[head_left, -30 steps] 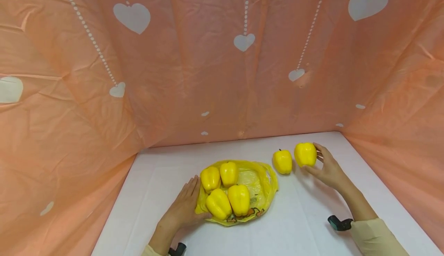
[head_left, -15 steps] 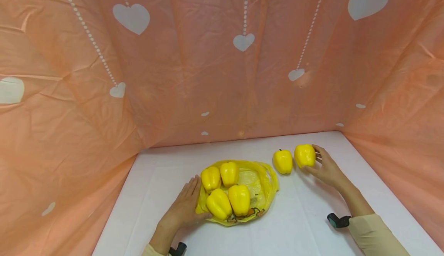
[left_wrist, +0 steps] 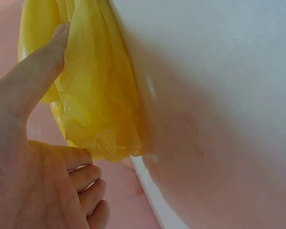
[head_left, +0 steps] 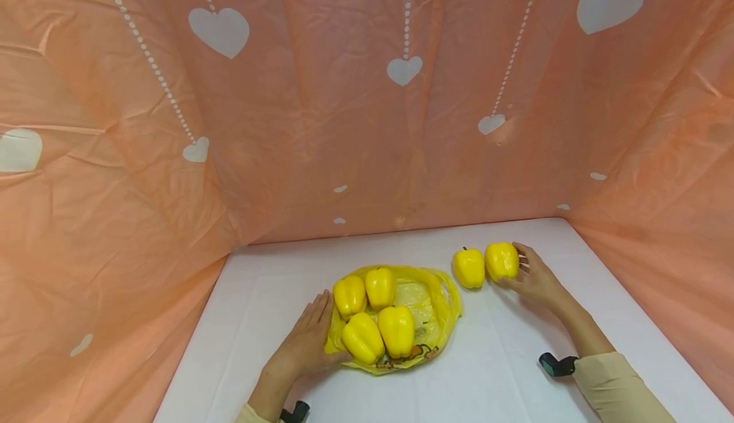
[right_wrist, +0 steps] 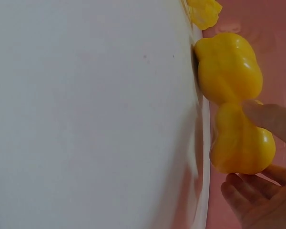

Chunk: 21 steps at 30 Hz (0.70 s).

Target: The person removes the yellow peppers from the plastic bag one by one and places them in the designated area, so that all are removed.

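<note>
In the head view, a yellow plastic bag (head_left: 421, 292) lies with its mouth spread wide, and several yellow bell peppers (head_left: 395, 332) sit in its left part. My left hand (head_left: 306, 337) rests along the bag's left side. Its thumb touches the bag (left_wrist: 97, 90) in the left wrist view, fingers mostly straight. To the right of the bag, my right hand (head_left: 539, 279) holds a yellow bell pepper (head_left: 501, 261) between thumb and fingers. Just left of it stands another yellow bell pepper (head_left: 468, 268), stem up. The two peppers look close together or touching in the right wrist view.
A white table (head_left: 275, 270) carries everything. Peach curtains (head_left: 367, 123) with white hearts rise behind it and on both sides. Each wrist wears a small black camera, the right one (head_left: 557, 365) above the table's right part.
My right hand has lowered the bell pepper and brought it slightly left, nearer to the neighbouring pepper. The left hand and the bag have stayed put.
</note>
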Each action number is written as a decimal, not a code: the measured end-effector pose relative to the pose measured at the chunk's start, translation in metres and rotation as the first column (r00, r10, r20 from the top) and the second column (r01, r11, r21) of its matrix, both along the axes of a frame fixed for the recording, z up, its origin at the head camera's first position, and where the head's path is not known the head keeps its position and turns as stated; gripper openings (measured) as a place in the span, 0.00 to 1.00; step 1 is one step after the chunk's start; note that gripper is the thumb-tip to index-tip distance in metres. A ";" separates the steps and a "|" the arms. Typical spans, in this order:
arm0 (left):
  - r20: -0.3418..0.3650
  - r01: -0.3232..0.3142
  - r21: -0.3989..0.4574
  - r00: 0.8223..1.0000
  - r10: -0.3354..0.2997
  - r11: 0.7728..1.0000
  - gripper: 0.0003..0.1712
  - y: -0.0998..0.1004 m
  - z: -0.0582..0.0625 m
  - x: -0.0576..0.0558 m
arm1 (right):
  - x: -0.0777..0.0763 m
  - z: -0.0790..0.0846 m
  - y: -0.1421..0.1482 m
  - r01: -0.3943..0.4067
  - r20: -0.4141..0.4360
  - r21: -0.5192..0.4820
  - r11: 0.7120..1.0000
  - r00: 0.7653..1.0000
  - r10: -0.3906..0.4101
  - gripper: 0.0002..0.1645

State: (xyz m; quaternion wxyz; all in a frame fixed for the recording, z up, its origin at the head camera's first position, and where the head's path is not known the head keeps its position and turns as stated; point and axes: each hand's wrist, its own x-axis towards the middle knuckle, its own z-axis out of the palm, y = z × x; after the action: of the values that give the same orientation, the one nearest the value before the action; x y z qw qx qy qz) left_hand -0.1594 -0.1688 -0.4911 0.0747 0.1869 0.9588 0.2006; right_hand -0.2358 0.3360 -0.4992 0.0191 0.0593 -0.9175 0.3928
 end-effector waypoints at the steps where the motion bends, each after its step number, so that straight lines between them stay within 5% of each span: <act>1: 0.001 -0.002 -0.006 1.000 0.002 1.000 0.73 0.000 0.000 0.000 | 0.000 -0.001 0.000 0.000 0.003 0.002 1.000 1.000 0.000 0.61; 21: -0.005 0.003 -0.001 1.000 -0.003 1.000 0.72 0.001 0.003 0.001 | -0.001 -0.005 -0.001 -0.009 0.044 -0.025 1.000 0.999 0.010 0.61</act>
State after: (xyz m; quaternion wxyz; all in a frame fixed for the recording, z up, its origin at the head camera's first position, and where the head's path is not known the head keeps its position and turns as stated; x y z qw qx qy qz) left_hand -0.1586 -0.1679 -0.4883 0.0729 0.1885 0.9588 0.1995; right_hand -0.2370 0.3353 -0.5042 -0.0025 0.0547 -0.9125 0.4053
